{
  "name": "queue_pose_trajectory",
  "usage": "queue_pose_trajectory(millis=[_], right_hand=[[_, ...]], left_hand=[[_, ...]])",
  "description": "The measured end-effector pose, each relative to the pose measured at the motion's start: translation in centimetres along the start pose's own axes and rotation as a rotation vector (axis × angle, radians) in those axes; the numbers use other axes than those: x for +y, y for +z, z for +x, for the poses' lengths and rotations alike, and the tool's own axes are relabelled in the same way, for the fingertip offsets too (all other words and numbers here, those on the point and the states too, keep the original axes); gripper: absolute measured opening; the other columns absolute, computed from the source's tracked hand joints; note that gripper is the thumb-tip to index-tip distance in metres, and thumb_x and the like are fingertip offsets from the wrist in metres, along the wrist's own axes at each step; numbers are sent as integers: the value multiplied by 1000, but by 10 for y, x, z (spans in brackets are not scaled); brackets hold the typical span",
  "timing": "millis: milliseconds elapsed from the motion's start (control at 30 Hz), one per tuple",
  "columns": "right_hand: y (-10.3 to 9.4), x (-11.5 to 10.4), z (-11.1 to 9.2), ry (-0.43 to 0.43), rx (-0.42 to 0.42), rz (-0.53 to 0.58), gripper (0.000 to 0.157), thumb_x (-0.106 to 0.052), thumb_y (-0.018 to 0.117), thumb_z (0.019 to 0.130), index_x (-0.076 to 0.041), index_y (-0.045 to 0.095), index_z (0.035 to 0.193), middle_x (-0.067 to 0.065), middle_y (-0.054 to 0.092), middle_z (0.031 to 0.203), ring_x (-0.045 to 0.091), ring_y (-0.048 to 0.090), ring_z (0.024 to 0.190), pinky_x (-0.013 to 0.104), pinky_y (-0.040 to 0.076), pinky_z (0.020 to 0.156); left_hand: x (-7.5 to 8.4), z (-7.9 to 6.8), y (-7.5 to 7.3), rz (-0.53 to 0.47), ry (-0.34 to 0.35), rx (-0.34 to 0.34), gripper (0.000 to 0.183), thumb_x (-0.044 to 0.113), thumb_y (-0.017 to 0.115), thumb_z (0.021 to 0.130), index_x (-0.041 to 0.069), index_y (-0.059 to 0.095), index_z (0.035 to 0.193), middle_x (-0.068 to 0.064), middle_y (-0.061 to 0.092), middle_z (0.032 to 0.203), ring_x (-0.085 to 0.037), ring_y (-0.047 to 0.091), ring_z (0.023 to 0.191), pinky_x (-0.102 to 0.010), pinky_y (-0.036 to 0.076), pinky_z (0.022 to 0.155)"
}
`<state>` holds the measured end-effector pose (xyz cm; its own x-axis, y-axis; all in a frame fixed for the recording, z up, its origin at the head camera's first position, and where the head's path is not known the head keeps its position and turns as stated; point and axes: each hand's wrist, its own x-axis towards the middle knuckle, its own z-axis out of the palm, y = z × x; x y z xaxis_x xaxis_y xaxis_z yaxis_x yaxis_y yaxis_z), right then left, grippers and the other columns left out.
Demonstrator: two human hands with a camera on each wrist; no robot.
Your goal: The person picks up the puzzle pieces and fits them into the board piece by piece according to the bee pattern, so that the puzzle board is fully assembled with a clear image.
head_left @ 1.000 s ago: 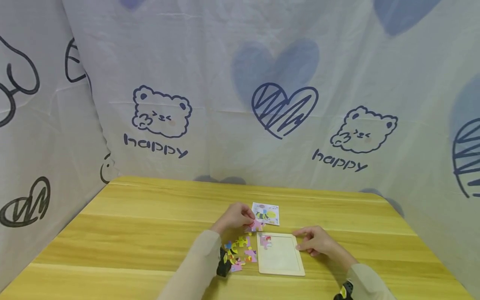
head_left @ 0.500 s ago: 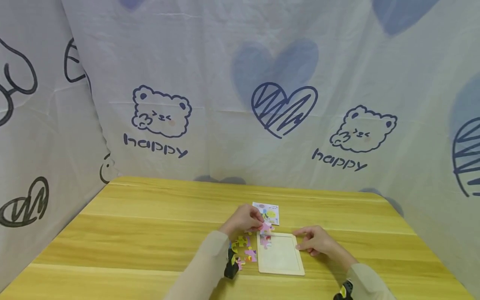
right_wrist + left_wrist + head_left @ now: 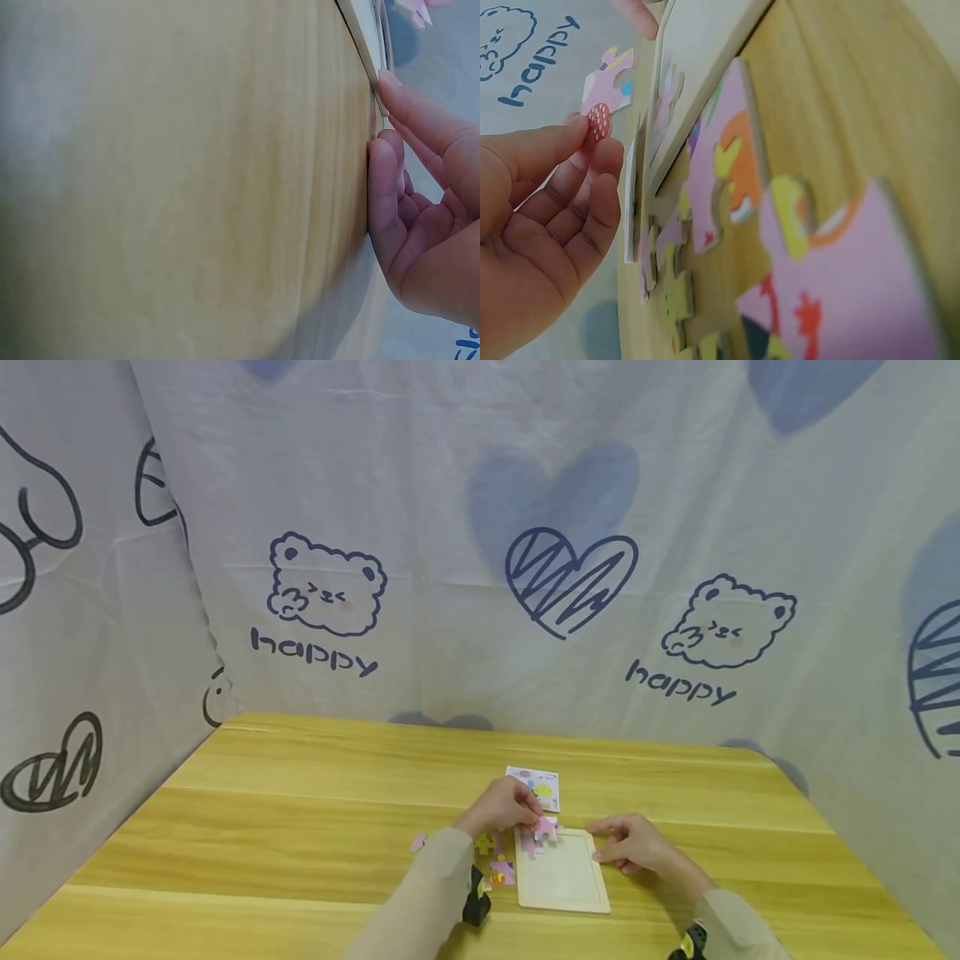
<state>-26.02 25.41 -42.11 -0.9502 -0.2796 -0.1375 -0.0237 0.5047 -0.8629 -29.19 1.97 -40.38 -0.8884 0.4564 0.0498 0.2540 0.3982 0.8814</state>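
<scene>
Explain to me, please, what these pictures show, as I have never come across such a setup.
There is no machine here, only a person's bare left hand and bare right hand. The wide picture comes from a camera worn on the head; each close one comes from a camera on one wrist.

On the yellow wood-grain table lies a pale, four-sided wooden tray. One pink jigsaw piece lies in its far left corner. Loose pink and yellow puzzle pieces lie to its left, and a white printed card beyond it.

The left hand pinches a pink jigsaw piece with a red, white-dotted patch, raised near the tray's far edge. The right hand touches the tray's right side.
</scene>
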Motion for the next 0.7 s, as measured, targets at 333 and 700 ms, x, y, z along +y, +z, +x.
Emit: queue_pose_trajectory(millis=[333,700], right_hand=[[2,1,2,12,19,-11,45,-7,75,70,5,59,110,0,46,58,8,42,45,18,35,39],[0,2,2,18,31,-20,44,-7,75,70,5,59,109,0,45,58,7,42,44,18,35,39]], left_hand=[[-2,2,9,2,-9,-4,10,-4,66,76,-2,63,67,-5,58,57,-11,49,46,-22,43,43],[2,1,14,27,-49,-7,9,-5,66,76,-3,63,67,-6,57,56,-9,46,44,-19,40,41]])
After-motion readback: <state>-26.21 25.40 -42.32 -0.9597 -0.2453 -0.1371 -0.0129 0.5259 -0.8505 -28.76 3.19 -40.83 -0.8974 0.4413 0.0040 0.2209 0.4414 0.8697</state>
